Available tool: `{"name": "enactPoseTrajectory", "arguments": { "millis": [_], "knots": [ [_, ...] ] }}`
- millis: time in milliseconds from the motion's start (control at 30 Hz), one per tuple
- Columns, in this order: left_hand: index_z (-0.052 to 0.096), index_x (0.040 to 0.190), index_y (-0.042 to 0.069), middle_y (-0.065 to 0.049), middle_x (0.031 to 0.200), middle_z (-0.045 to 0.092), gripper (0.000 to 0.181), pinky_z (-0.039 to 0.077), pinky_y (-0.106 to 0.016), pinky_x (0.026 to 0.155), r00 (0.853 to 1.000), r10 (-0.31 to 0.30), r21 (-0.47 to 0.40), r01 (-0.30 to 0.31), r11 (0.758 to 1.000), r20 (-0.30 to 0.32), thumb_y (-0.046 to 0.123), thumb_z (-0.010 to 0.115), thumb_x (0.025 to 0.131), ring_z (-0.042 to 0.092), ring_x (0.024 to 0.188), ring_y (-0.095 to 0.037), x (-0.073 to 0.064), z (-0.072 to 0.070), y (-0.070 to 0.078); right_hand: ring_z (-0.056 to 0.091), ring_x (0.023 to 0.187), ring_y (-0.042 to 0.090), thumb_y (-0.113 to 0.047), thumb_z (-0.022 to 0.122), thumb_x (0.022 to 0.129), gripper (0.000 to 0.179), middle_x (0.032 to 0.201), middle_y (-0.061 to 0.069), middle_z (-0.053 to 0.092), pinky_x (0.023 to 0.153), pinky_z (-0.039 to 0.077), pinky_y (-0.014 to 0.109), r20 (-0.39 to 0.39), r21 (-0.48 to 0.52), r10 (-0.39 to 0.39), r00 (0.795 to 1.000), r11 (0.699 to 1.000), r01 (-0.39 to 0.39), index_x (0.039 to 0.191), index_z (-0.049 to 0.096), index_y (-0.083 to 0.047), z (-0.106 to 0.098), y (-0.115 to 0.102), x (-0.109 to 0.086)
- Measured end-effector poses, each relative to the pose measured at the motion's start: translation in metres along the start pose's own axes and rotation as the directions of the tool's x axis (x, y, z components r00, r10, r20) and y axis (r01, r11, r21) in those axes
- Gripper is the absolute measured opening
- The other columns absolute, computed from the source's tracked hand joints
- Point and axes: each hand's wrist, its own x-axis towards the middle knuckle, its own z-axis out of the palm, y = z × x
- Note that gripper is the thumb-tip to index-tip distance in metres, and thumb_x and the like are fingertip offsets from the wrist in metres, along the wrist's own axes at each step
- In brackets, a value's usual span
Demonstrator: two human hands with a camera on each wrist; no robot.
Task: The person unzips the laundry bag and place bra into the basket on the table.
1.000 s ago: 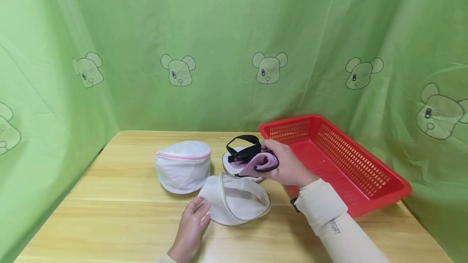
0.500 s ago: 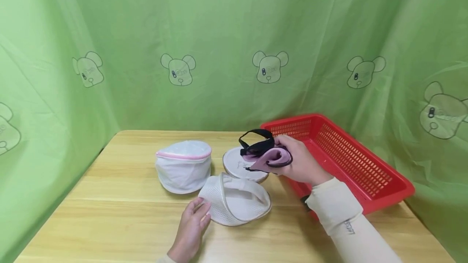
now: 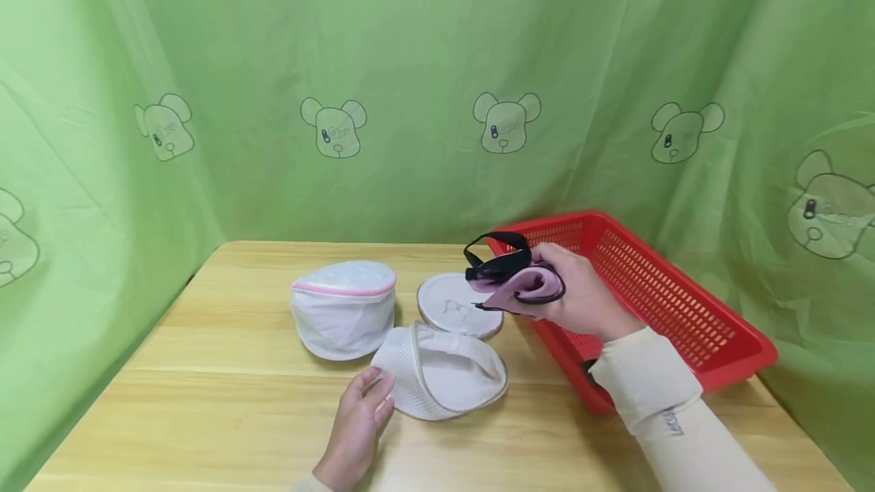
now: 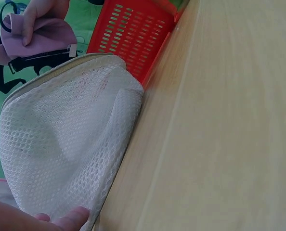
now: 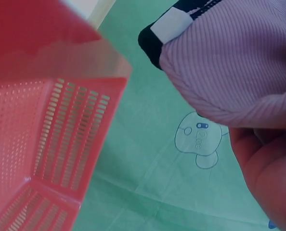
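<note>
My right hand (image 3: 581, 291) grips a folded purple ribbed-fabric bag (image 5: 234, 62) with a black strap loop and a black zipper. It holds the bag in the air above the near-left rim of the red plastic basket (image 3: 659, 393). My left hand (image 3: 358, 420) rests its fingers against the left end of a white mesh laundry bag (image 4: 66, 134). That laundry bag lies on its side on the table, its mouth wide and facing right. Just behind it lies a flat round white pouch (image 3: 447, 302). A taller white laundry bag (image 3: 345, 321) with a pink zipper stands to the left.
The wooden table (image 3: 205, 386) bears all these things. The perforated basket takes up the table's right side, slanting toward its right edge. A green curtain (image 3: 424, 36) with bear-head outlines hangs around the back and sides.
My right hand has moved to the right and slightly up with the purple bag, from over the round white pouch to the basket's rim. The left hand has stayed still.
</note>
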Motion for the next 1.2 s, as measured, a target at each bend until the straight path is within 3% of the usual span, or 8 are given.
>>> {"name": "enactPoseTrajectory", "arguments": {
  "millis": [433, 767, 1067, 1200],
  "knots": [
    [0.018, 0.141, -0.018, -0.034, 0.142, 0.028, 0.066, 0.031, -0.051, 0.11, 1.0, 0.0, 0.005, 0.0, 1.0, -0.013, 0.021, 0.051, 0.099, 0.032, 0.133, -0.045, -0.001, -0.002, -0.002, 0.052, 0.075, 0.018, -0.009, 0.088, 0.061, 0.042, 0.082, -0.002, 0.057, 0.067, 0.046, 0.037, -0.02, -0.1, 0.033, 0.999, 0.994, -0.034, 0.088, 0.056, -0.012, -0.016, 0.009, -0.006],
    [0.016, 0.142, -0.018, -0.035, 0.144, 0.025, 0.067, 0.03, -0.051, 0.11, 1.0, -0.002, 0.013, 0.002, 1.0, 0.001, 0.021, 0.051, 0.1, 0.029, 0.135, -0.047, 0.0, -0.002, -0.001, 0.053, 0.076, 0.021, -0.012, 0.09, 0.063, 0.043, 0.084, 0.002, 0.061, 0.065, 0.045, 0.037, -0.015, -0.094, 0.108, 0.994, 0.99, -0.109, 0.092, 0.058, -0.011, -0.026, 0.014, -0.009],
    [0.017, 0.141, -0.018, -0.034, 0.142, 0.028, 0.066, 0.031, -0.051, 0.11, 1.0, -0.003, 0.008, 0.003, 1.0, -0.003, 0.022, 0.051, 0.1, 0.03, 0.134, -0.046, 0.0, -0.001, -0.002, 0.057, 0.068, 0.02, -0.011, 0.087, 0.069, 0.042, 0.089, 0.011, 0.062, 0.056, 0.049, 0.033, 0.029, -0.072, 0.263, 0.964, 0.963, -0.261, 0.098, 0.055, -0.009, -0.04, 0.02, -0.017],
    [0.018, 0.141, -0.018, -0.034, 0.142, 0.028, 0.067, 0.031, -0.051, 0.109, 1.0, -0.004, 0.012, 0.004, 1.0, -0.003, 0.022, 0.052, 0.099, 0.03, 0.134, -0.046, 0.0, -0.001, -0.001, 0.058, 0.066, 0.019, -0.014, 0.086, 0.07, 0.043, 0.089, 0.011, 0.062, 0.056, 0.048, 0.032, 0.031, -0.074, 0.287, 0.957, 0.956, -0.285, 0.099, 0.055, -0.009, -0.043, 0.025, -0.021]
  ]
}}
